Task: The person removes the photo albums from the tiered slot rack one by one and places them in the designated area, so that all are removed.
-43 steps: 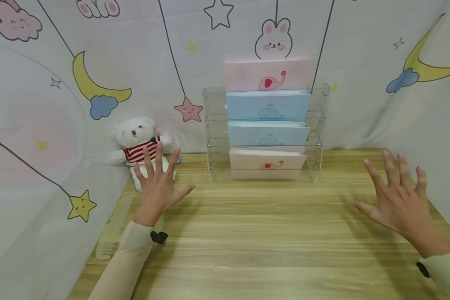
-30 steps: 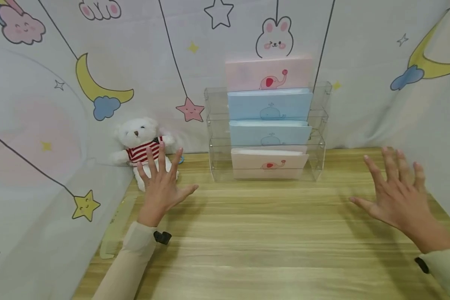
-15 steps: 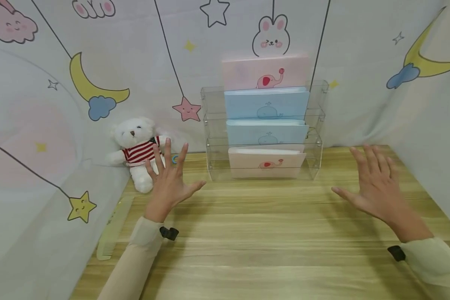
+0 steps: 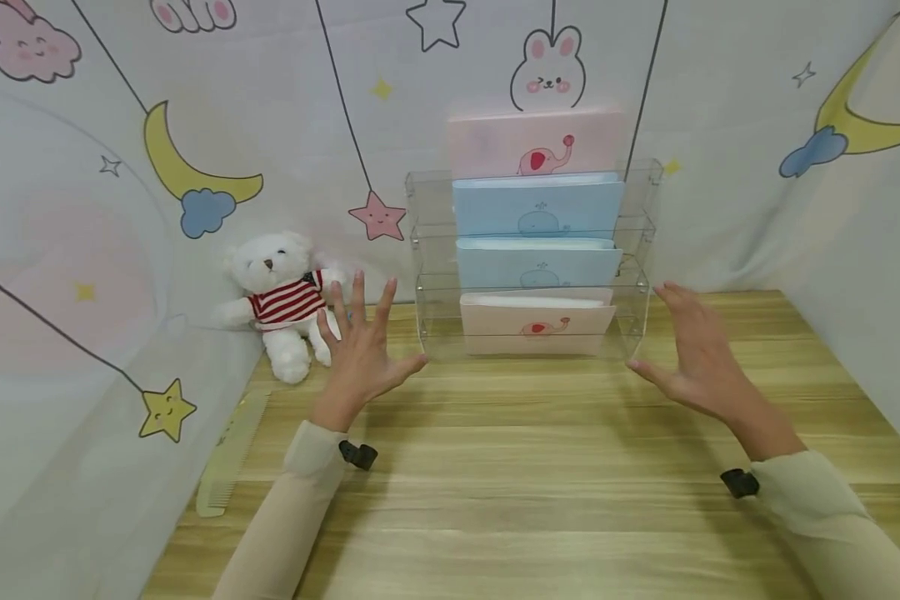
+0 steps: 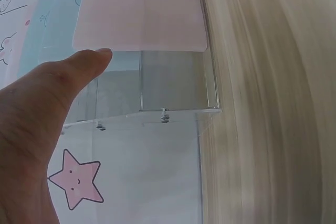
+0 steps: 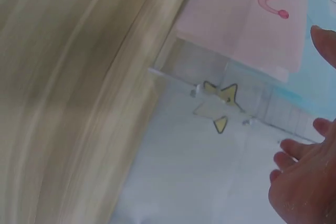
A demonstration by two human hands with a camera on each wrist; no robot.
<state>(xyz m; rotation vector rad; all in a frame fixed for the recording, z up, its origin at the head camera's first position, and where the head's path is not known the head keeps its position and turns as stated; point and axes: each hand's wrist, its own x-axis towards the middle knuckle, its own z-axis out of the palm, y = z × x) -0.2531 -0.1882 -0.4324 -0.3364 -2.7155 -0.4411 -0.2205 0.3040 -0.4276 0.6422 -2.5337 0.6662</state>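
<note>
A clear acrylic tiered rack (image 4: 437,321) stands at the back of the table against the printed curtain. Several paper folders sit in its tiers: a pink folder (image 4: 502,329) with an elephant in front, blue whale ones (image 4: 495,265) behind, another pink one (image 4: 487,150) at the back. My left hand (image 4: 360,362) is held with fingers spread just left of the rack, thumb toward its lower corner. My right hand (image 4: 705,358) is at the rack's right side, thumb pointing at its front edge. Neither hand grips anything; whether the right fingertips touch the rack, I cannot tell.
Behind my left hand, a white teddy bear (image 4: 285,300) in a striped shirt leans on the curtain (image 4: 307,100). A pale green comb (image 4: 228,454) lies along the left edge of the wooden table (image 4: 540,483).
Both hands have moved inward toward the rack's two sides, the right one farther. Its fingers have come closer together. Rack, folders, bear and comb have stayed put.
</note>
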